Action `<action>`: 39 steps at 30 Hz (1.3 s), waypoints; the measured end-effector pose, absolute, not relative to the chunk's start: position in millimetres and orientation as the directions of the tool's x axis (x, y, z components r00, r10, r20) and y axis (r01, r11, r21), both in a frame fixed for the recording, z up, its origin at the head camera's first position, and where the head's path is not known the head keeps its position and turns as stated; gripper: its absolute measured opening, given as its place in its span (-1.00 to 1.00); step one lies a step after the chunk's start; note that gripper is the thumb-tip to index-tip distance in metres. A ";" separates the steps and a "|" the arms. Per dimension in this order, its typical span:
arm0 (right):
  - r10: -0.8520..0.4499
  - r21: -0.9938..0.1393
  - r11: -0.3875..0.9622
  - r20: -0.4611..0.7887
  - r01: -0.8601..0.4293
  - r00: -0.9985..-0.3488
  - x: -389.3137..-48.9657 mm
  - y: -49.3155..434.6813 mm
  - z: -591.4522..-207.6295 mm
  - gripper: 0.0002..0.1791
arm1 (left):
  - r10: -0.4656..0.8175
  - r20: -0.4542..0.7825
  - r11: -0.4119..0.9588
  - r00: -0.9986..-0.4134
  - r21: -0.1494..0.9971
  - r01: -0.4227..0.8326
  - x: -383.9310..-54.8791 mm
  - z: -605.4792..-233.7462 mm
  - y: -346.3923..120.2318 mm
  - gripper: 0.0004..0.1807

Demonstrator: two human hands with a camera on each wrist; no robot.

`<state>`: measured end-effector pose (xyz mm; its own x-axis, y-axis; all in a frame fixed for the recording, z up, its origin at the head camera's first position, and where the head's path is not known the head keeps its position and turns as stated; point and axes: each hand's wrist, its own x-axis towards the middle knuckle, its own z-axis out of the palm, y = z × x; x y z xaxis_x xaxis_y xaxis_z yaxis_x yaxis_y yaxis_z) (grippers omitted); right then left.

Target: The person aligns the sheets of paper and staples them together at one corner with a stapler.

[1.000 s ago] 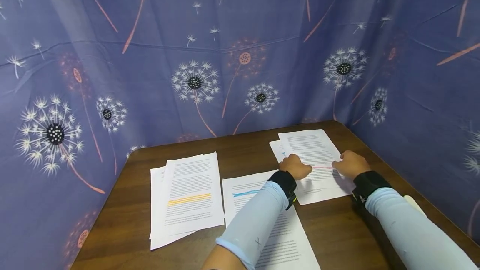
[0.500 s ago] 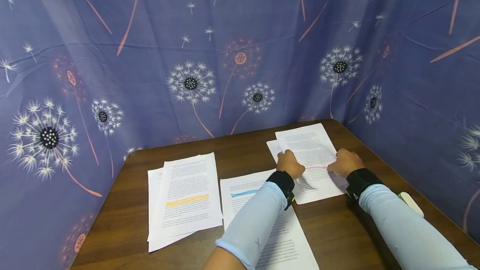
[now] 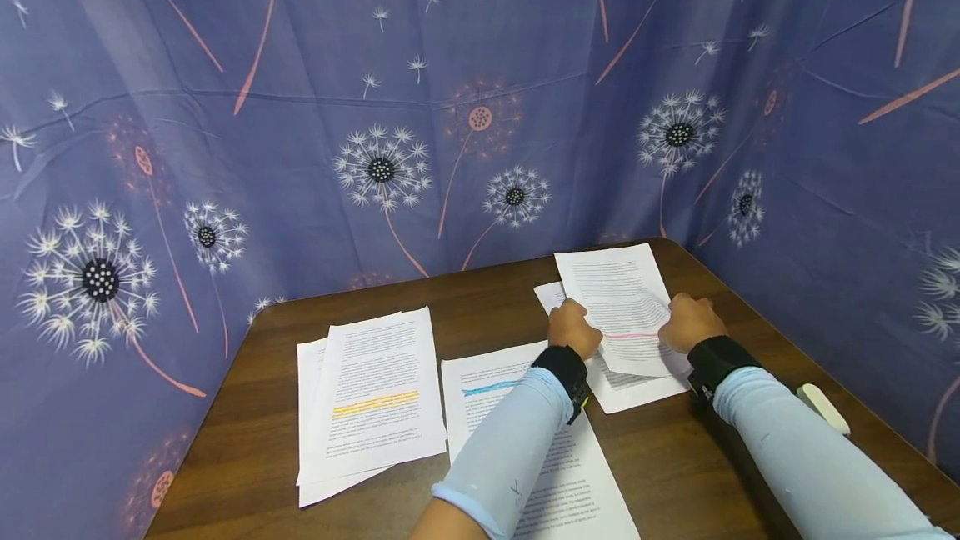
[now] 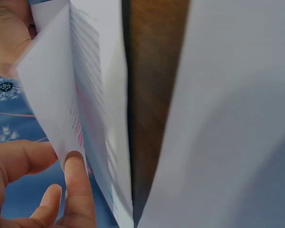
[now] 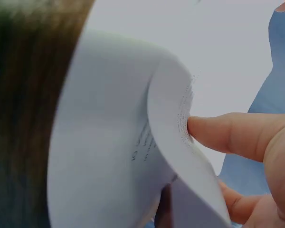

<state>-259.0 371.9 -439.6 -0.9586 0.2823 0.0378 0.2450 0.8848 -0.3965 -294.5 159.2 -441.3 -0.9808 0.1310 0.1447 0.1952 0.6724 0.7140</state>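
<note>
A printed sheet of paper (image 3: 618, 282) with a pink marker line is raised off the page below, at the right of the table. My left hand (image 3: 574, 330) pinches its left edge; in the left wrist view the left hand's thumb and finger (image 4: 77, 183) meet at the paper. At the opposite edge, my right hand (image 3: 692, 323) grips it between thumb and fingers. The right wrist view shows the paper (image 5: 175, 109) curving beside the right thumb (image 5: 228, 133). Under the raised sheet lies another printed page (image 3: 637, 396), mostly covered.
Overlapping printed pages with an orange-highlighted band (image 3: 378, 432) lie at the left. A page with a blue marker stroke (image 3: 480, 365) lies mid-table, partly under my left forearm. A small white rounded object (image 3: 822, 408) sits near the right table edge. A dandelion-patterned curtain (image 3: 300, 148) hangs behind.
The pink-lined sheet has come up off the page below, and its lower edge now stands apart from it. Both hands stay at its sides, slightly further left in view.
</note>
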 end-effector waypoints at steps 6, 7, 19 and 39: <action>0.283 -0.404 0.883 0.048 0.240 -0.958 -257.7 371.9 -436.1 -0.28 | 0.091 0.178 0.644 -0.980 0.740 0.194 -294.7 -437.3 156.4 -0.68; 0.285 -0.409 0.880 0.053 0.239 -0.957 -257.6 371.8 -435.4 -0.27 | 0.087 0.184 0.638 -0.979 0.744 0.197 -294.9 -436.9 156.1 -0.69; 0.344 -0.518 0.833 0.205 0.197 -0.917 -253.6 366.5 -432.0 -0.58 | 0.035 0.182 0.612 -0.983 0.774 0.165 -296.8 -435.3 134.1 -0.63; 0.300 -0.464 0.877 0.334 0.121 -0.894 -237.1 351.5 -410.9 -0.69 | 0.173 0.227 0.639 -0.958 0.714 0.285 -301.9 -411.5 75.6 -0.70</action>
<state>-237.1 351.5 -410.9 -0.8935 0.3004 0.3336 0.1215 0.8772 -0.4645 -301.9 75.6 -411.5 -0.9584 0.1728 0.2271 0.2845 0.6395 0.7142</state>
